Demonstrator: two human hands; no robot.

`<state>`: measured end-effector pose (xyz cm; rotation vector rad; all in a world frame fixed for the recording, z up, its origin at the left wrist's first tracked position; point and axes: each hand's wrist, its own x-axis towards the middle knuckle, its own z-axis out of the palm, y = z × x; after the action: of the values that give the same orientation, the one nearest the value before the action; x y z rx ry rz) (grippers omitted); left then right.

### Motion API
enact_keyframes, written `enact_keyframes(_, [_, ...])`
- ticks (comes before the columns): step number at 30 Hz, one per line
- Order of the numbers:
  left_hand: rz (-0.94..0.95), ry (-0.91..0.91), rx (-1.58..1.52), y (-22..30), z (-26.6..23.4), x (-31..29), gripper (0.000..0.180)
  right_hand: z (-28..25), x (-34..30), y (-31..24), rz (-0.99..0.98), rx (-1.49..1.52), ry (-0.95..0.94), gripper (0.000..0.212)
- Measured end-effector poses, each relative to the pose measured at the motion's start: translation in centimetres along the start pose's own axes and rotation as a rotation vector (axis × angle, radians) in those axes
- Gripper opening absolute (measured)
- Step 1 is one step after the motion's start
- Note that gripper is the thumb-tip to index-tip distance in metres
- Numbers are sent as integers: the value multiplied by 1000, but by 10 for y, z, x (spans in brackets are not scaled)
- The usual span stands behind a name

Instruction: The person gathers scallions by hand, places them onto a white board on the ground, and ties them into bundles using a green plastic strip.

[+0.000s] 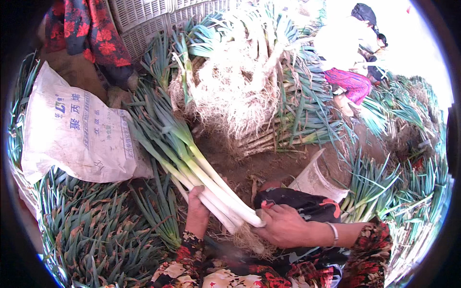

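Observation:
A bunch of green onions (192, 158), with long white stalks and green leaves, lies slanted from upper left to lower centre. My left hand (198, 213) grips the white stalks from below, near their lower part. My right hand (283, 225) closes on the root end of the bunch, where pale tangled roots (247, 237) hang. A bracelet sits on my right wrist. Both sleeves are dark with red flowers.
A big heap of green onions with roots facing me (235, 81) lies ahead. A white woven sack (77, 129) rests at left over more onions (91, 230). White plastic crates (158, 19) stand behind. Another person (350, 53) crouches at upper right among onions.

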<state>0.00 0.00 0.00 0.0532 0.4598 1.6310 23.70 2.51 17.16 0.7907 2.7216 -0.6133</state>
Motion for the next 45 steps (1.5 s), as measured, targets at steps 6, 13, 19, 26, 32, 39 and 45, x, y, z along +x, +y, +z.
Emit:
enact_keyframes(6, [47, 180, 189, -10, 2, -18, 55, -49, 23, 16, 400, 1134, -78, 57])
enact_keyframes(13, [-66, 80, 211, -32, 20, -43, 60, 53, 69, -19, 309, 1289, -297, 49])
enact_keyframes(19, [155, -25, 267, -13, 32, -53, 72, 7, 12, -43, 305, 682, -244, 59])
enact_keyframes(26, [218, -275, 177, -13, 132, -87, 78, -6, -82, -44, 35, 468, 230, 77])
enact_keyframes(32, [215, -865, 298, -13, 249, -52, 45, -12, -109, -32, 203, 180, 750, 80])
enact_keyframes(39, [1121, -902, 1285, -122, 366, 29, 50, -66, -182, 67, 402, 510, 923, 79])
enact_keyframes(45, [-224, -960, 603, -301, 460, 116, 42, -41, -265, 184, 463, 929, 1053, 77])
